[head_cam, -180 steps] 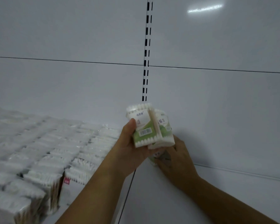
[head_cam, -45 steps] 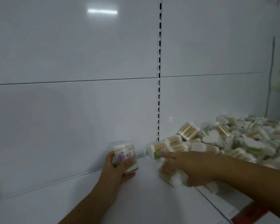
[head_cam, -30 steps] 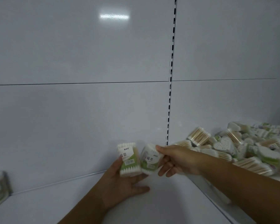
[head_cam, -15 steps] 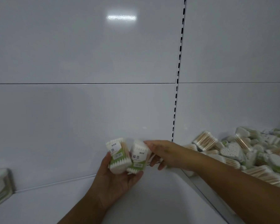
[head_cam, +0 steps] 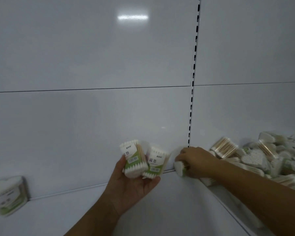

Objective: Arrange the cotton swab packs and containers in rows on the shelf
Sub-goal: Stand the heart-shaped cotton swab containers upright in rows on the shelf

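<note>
My left hand (head_cam: 131,186) is palm up above the white shelf (head_cam: 160,215) and holds two green-and-white cotton swab packs (head_cam: 133,159) side by side, the second pack (head_cam: 156,163) to the right. My right hand (head_cam: 194,161) reaches to the near edge of a loose heap of swab packs (head_cam: 262,157) on the right and its fingers curl round another swab pack (head_cam: 180,166) lying there. A swab container (head_cam: 8,195) stands at the far left against the back panel.
The white back panel (head_cam: 92,116) rises behind the shelf, with a slotted upright (head_cam: 192,99) dividing two bays. The heap fills the right bay. A shelf edge (head_cam: 228,206) runs diagonally at the lower right.
My right hand has let go of the second pack, which now lies in my left hand, and has moved right to the heap, closing on another pack. The view shifted slightly left.
</note>
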